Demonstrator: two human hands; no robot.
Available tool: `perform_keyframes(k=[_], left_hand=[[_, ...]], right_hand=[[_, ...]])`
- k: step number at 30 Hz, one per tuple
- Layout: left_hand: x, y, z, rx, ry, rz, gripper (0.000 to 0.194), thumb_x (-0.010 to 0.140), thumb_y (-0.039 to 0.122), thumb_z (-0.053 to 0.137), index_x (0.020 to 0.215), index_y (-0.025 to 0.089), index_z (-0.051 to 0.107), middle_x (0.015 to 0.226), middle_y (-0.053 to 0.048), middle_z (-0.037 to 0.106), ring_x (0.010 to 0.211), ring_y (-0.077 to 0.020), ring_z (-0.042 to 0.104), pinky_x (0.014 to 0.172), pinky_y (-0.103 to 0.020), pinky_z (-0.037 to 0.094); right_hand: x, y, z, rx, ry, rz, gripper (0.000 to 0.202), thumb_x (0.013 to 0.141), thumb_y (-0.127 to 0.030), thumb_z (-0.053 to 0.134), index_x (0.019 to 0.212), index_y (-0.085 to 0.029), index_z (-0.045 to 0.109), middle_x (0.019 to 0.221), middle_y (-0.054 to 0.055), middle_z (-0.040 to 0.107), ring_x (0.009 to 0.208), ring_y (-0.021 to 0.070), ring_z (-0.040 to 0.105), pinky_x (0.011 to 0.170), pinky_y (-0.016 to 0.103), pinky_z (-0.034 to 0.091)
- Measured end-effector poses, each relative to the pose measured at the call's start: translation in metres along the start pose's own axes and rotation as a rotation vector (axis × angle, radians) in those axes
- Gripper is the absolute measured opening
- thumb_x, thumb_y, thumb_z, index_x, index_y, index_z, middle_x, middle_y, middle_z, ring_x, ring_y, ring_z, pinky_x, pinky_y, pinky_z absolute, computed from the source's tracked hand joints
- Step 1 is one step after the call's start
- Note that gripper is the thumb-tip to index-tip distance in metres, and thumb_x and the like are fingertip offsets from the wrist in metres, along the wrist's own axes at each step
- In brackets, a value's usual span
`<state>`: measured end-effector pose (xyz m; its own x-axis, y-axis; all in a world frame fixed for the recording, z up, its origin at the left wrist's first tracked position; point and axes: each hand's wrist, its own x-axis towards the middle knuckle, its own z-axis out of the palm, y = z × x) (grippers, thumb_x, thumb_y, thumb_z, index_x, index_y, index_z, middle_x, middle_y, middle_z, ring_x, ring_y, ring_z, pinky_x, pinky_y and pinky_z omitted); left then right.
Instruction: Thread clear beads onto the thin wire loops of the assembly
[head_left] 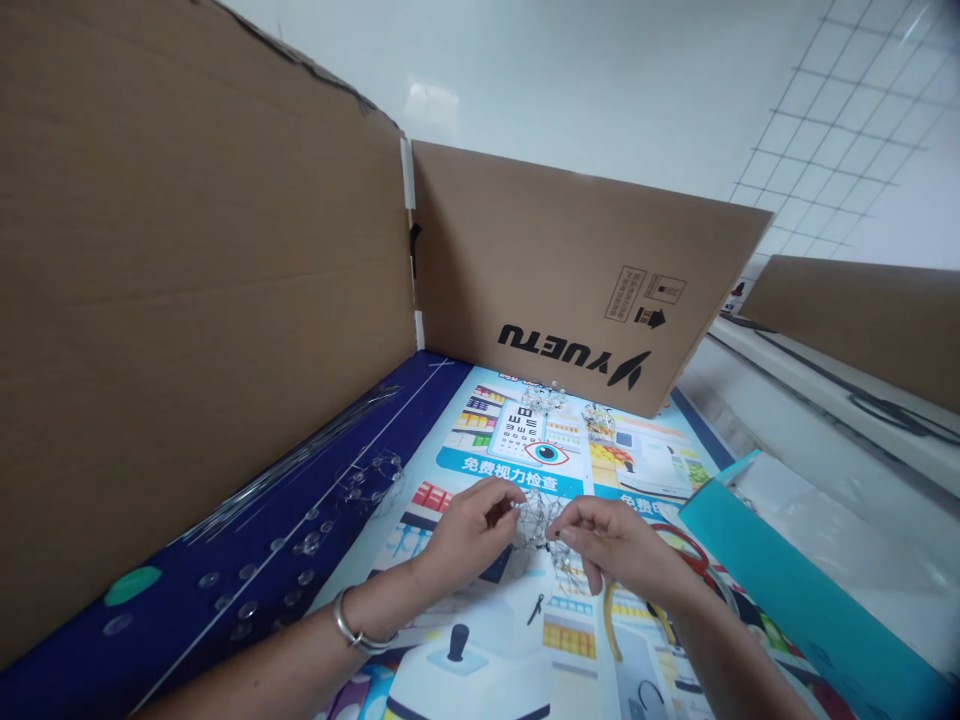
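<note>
Between my two hands is a tangle of thin silvery wire [534,518], with loose strands hanging down toward the right. My left hand [480,525] has its fingers curled, thumb and forefinger pinched at the tangle's left side. On the other side, my right hand [619,545] pinches the wire with thumb and forefinger, its other fingers bent below. A small dark spot shows at the right fingertips; I cannot make out what it is. Both hands are just above the printed sheet [517,590].
Clear discs [247,609], a coil of wire [375,478] and straight wires [300,455] lie on the blue strip at left. Shiny clusters [544,398] sit near the cardboard panel [555,260]. Right are a red-handled tool [686,545] and a turquoise box [810,590].
</note>
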<state>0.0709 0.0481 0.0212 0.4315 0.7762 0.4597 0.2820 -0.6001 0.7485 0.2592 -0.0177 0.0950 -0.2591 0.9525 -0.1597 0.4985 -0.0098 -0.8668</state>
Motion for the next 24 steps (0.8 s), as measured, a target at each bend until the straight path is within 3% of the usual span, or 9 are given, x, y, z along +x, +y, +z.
perform_keyframes(k=[7,11,13,17,20,24], left_hand=[[-0.001,0.005,0.0,-0.01,-0.019,-0.003,0.018,0.075,0.009,0.047,0.087,0.019,0.057,0.075,0.001,0.056,0.069,-0.0121,0.05,0.065,-0.023,0.04],[-0.001,0.002,0.001,-0.04,-0.001,-0.033,0.017,0.076,0.011,0.048,0.088,0.019,0.057,0.076,0.001,0.057,0.069,-0.012,0.052,0.065,-0.023,0.04],[0.0,0.001,0.001,-0.05,0.007,-0.049,0.016,0.077,0.013,0.048,0.088,0.019,0.057,0.075,0.001,0.057,0.068,-0.0117,0.051,0.064,-0.023,0.04],[0.0,0.001,0.001,-0.05,0.006,-0.047,0.014,0.079,0.015,0.048,0.088,0.019,0.057,0.074,0.001,0.056,0.067,-0.0117,0.051,0.063,-0.023,0.04],[0.001,0.002,0.0,-0.06,0.015,-0.037,0.017,0.079,0.014,0.048,0.091,0.019,0.057,0.077,0.001,0.057,0.068,-0.0117,0.051,0.064,-0.023,0.041],[0.0,0.003,0.0,-0.072,0.03,-0.023,0.019,0.078,0.012,0.048,0.093,0.019,0.057,0.081,0.0,0.057,0.071,-0.0122,0.052,0.066,-0.024,0.041]], right_hand=[[0.003,0.008,0.007,0.188,-0.085,0.076,0.022,0.082,-0.038,0.049,0.088,-0.018,0.055,0.039,-0.009,0.046,0.035,0.0073,0.045,0.038,0.017,0.026],[0.005,0.01,0.01,0.469,-0.075,0.043,0.02,0.08,-0.038,0.054,0.079,-0.018,0.05,0.069,-0.001,0.063,0.035,0.0034,0.044,0.037,0.018,0.022],[0.007,0.01,0.013,0.613,-0.035,0.038,0.02,0.08,-0.036,0.055,0.077,-0.018,0.047,0.087,0.003,0.064,0.034,0.0012,0.041,0.037,0.018,0.019],[0.008,0.012,0.024,0.743,0.079,0.056,0.017,0.081,-0.034,0.053,0.079,-0.018,0.048,0.094,0.004,0.062,0.037,0.0015,0.038,0.037,0.02,0.02],[0.007,0.013,0.033,0.747,0.178,0.055,0.017,0.08,-0.034,0.054,0.078,-0.018,0.05,0.087,0.002,0.062,0.041,0.0029,0.039,0.04,0.02,0.023],[0.005,0.017,0.043,0.717,0.241,0.078,0.017,0.08,-0.034,0.055,0.078,-0.017,0.054,0.055,-0.003,0.053,0.043,0.0052,0.035,0.043,0.02,0.024]])
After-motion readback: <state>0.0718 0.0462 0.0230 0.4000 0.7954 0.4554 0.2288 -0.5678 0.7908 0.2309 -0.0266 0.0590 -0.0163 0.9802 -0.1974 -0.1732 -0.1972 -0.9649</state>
